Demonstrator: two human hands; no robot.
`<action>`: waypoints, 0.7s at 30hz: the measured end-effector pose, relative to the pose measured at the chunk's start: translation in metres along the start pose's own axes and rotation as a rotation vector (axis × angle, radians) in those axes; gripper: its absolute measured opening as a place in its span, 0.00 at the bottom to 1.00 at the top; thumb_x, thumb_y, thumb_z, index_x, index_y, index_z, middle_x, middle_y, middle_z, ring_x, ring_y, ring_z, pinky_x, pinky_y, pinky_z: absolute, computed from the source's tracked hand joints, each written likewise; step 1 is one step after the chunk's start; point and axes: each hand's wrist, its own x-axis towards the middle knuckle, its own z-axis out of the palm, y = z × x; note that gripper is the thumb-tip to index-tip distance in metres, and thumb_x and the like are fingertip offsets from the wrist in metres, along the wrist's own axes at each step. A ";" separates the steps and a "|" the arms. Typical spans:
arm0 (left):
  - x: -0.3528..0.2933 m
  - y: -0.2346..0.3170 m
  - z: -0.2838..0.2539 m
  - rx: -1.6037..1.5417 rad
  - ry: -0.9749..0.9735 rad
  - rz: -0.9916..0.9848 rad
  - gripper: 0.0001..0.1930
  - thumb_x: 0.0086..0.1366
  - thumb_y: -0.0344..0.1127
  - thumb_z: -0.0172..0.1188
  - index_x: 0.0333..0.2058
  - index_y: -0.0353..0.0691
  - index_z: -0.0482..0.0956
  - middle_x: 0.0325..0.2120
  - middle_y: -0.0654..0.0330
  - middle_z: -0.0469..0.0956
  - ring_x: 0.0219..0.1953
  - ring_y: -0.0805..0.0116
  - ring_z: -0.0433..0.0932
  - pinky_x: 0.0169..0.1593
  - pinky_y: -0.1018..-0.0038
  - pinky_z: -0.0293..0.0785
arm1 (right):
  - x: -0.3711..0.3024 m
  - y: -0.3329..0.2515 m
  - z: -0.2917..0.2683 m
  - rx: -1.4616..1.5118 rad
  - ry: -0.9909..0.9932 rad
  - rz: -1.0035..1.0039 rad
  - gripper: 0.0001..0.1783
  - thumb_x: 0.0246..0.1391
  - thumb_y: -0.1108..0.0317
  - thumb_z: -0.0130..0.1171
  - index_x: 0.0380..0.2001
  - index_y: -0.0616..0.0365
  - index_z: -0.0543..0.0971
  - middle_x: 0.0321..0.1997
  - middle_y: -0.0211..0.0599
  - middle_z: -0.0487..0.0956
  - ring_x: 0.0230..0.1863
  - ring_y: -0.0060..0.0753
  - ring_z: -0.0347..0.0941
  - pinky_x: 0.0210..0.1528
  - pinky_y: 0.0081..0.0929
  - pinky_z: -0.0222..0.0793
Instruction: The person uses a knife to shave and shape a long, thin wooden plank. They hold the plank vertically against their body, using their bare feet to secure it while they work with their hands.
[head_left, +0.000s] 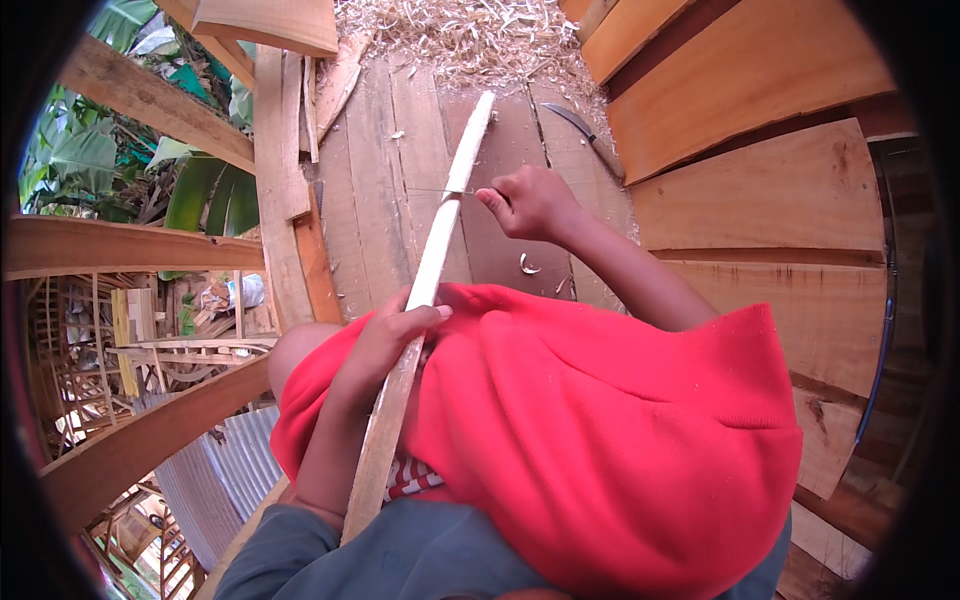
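A long wooden stick (440, 235) slants from my lap up over the floor; its far part is pale and shaved, its near part browner. My left hand (392, 335) is closed around its middle, thumb on top. My right hand (530, 203) is a fist around a knife, whose handle is hidden in the fingers. The thin knife blade (428, 190) is seen edge-on and lies across the pale part of the stick. Red cloth (560, 420) is spread over my lap under the stick.
A curved knife (575, 125) with a dark handle lies on the plank floor (365, 160), near the right wall. Wood shavings (470, 45) are heaped at the far end. Board walls (750, 200) stand close on my right. Rails (140, 247) and loose boards (275, 130) line the left side.
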 end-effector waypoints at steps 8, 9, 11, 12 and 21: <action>-0.006 0.007 0.001 -0.054 0.014 -0.031 0.18 0.62 0.40 0.63 0.45 0.37 0.73 0.27 0.66 0.71 0.27 0.79 0.70 0.30 0.80 0.64 | -0.002 -0.005 0.004 -0.077 0.028 0.148 0.25 0.63 0.48 0.53 0.19 0.54 0.79 0.19 0.49 0.79 0.24 0.58 0.78 0.27 0.51 0.73; -0.004 0.005 -0.002 -0.058 0.025 -0.029 0.17 0.62 0.40 0.63 0.44 0.37 0.72 0.27 0.66 0.70 0.26 0.79 0.70 0.29 0.80 0.64 | -0.002 -0.014 0.004 -0.092 0.028 0.157 0.26 0.63 0.48 0.53 0.18 0.54 0.79 0.19 0.49 0.79 0.23 0.57 0.78 0.27 0.51 0.73; -0.004 0.002 -0.005 -0.069 0.012 -0.017 0.17 0.61 0.40 0.63 0.43 0.37 0.72 0.25 0.66 0.70 0.24 0.79 0.69 0.27 0.80 0.63 | -0.007 -0.038 0.000 -0.082 0.010 0.072 0.26 0.63 0.49 0.54 0.18 0.55 0.77 0.18 0.49 0.77 0.22 0.58 0.77 0.26 0.52 0.71; -0.006 0.003 -0.001 -0.080 -0.001 0.005 0.17 0.61 0.40 0.63 0.43 0.38 0.72 0.25 0.66 0.69 0.23 0.78 0.69 0.26 0.80 0.62 | -0.009 -0.041 0.000 -0.078 0.011 -0.025 0.25 0.63 0.49 0.55 0.18 0.55 0.76 0.16 0.49 0.76 0.21 0.58 0.76 0.25 0.52 0.70; -0.005 0.003 -0.004 -0.067 0.022 0.019 0.16 0.61 0.41 0.63 0.41 0.39 0.72 0.23 0.66 0.69 0.21 0.78 0.68 0.23 0.79 0.61 | -0.001 -0.056 0.000 -0.112 0.020 0.029 0.24 0.65 0.46 0.52 0.22 0.53 0.77 0.18 0.48 0.78 0.22 0.57 0.77 0.25 0.52 0.70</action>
